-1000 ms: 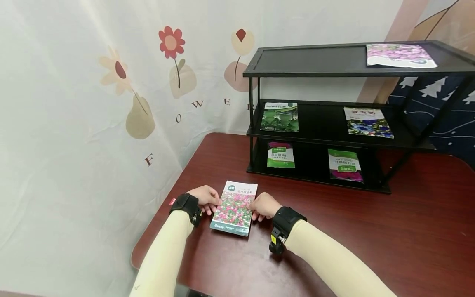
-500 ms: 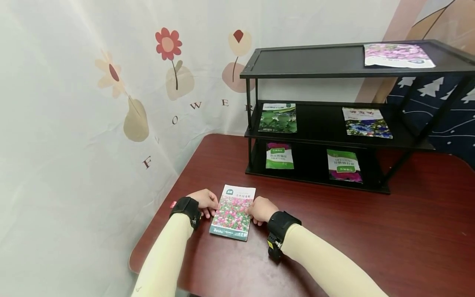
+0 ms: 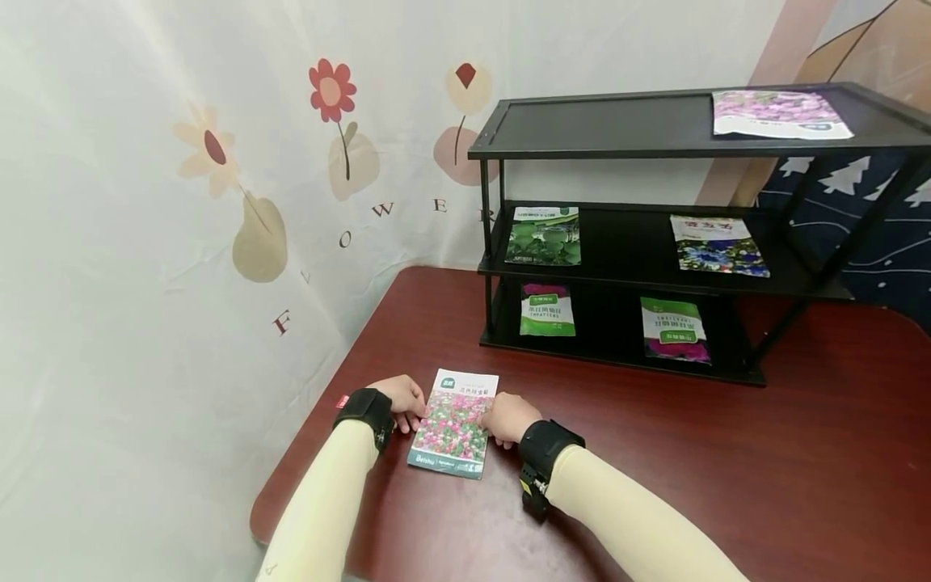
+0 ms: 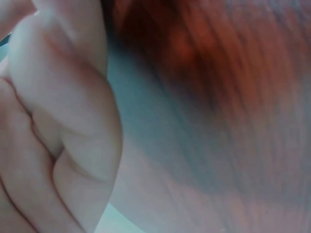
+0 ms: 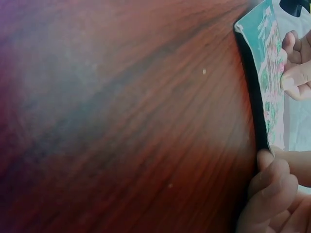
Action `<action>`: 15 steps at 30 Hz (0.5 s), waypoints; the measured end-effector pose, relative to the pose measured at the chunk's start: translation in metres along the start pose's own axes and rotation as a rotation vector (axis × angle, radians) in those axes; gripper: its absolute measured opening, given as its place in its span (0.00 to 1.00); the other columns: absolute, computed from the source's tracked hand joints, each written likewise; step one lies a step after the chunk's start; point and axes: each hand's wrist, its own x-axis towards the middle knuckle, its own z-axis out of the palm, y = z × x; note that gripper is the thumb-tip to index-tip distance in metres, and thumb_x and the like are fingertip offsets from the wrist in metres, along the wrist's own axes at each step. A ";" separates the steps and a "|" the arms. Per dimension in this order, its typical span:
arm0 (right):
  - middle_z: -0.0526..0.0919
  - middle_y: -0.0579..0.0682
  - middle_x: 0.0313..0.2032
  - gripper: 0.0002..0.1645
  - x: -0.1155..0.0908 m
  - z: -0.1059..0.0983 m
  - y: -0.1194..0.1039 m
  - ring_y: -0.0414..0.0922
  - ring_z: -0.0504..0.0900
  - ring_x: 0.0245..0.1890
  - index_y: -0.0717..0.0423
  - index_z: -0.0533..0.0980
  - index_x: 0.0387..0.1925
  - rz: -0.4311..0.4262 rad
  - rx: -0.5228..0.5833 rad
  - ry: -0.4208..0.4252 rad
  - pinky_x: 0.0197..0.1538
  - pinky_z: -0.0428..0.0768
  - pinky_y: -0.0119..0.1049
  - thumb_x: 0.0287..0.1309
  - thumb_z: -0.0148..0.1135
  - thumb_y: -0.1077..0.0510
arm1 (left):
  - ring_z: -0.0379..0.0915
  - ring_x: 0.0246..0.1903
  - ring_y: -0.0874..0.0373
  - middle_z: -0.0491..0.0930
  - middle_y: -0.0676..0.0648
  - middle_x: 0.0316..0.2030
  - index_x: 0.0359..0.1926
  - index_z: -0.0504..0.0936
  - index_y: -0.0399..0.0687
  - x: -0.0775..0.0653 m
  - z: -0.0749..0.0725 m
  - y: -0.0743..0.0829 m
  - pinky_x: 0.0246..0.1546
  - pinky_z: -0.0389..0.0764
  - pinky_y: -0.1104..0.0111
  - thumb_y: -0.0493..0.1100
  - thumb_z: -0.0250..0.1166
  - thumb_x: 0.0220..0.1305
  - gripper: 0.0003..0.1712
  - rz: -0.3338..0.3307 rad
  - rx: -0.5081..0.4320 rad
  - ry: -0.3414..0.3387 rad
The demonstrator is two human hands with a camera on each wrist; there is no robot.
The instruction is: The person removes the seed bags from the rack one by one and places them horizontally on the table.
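A seed packet [image 3: 452, 424] with pink flowers and a teal bottom band is close over the table, its printed face up. My left hand [image 3: 402, 400] pinches its left edge, and my right hand [image 3: 511, 417] pinches the right edge with the thumb on top. In the right wrist view, a dark shadow runs beneath the near edge of the packet [image 5: 269, 73]; the right hand [image 5: 272, 194] grips one side and the left hand [image 5: 299, 65] the opposite one. The left wrist view mostly shows curled fingers of the left hand [image 4: 73, 107].
A black three-tier shelf [image 3: 611, 125] stands behind on the red-brown table [image 3: 655, 477]. Its tiers hold more packets: a pink-flower one [image 3: 778, 113] on top, green-leaf [image 3: 543, 238] and blue-flower [image 3: 720, 246] ones midway, two green-and-white ones below. A printed curtain [image 3: 145, 364] hangs at left.
Both hands have brought the packet slightly down in the head view, nearer the person, and kept their grip on its edges. The head view has shifted a little; the shelf packets stay put.
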 end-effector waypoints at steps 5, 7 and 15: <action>0.66 0.44 0.04 0.25 -0.004 0.002 0.000 0.41 0.69 0.07 0.54 0.74 0.07 -0.008 -0.039 0.030 0.15 0.68 0.33 0.58 0.61 0.52 | 0.69 0.10 0.61 0.78 0.46 0.14 0.22 0.79 0.38 -0.002 0.004 0.005 0.13 0.68 0.75 0.38 0.64 0.59 0.11 -0.019 0.056 0.024; 0.66 0.44 0.04 0.25 -0.005 0.004 0.000 0.41 0.69 0.06 0.54 0.74 0.06 -0.020 -0.047 0.042 0.15 0.68 0.33 0.57 0.60 0.52 | 0.68 0.10 0.62 0.77 0.46 0.14 0.21 0.79 0.39 -0.003 0.005 0.006 0.12 0.67 0.75 0.38 0.64 0.59 0.11 -0.022 0.086 0.027; 0.67 0.44 0.05 0.26 -0.004 0.000 0.002 0.40 0.69 0.06 0.55 0.75 0.08 -0.050 -0.003 0.033 0.14 0.69 0.33 0.60 0.58 0.51 | 0.65 0.08 0.62 0.73 0.48 0.10 0.21 0.79 0.38 -0.002 0.006 0.007 0.10 0.65 0.75 0.37 0.64 0.57 0.10 -0.023 0.099 0.057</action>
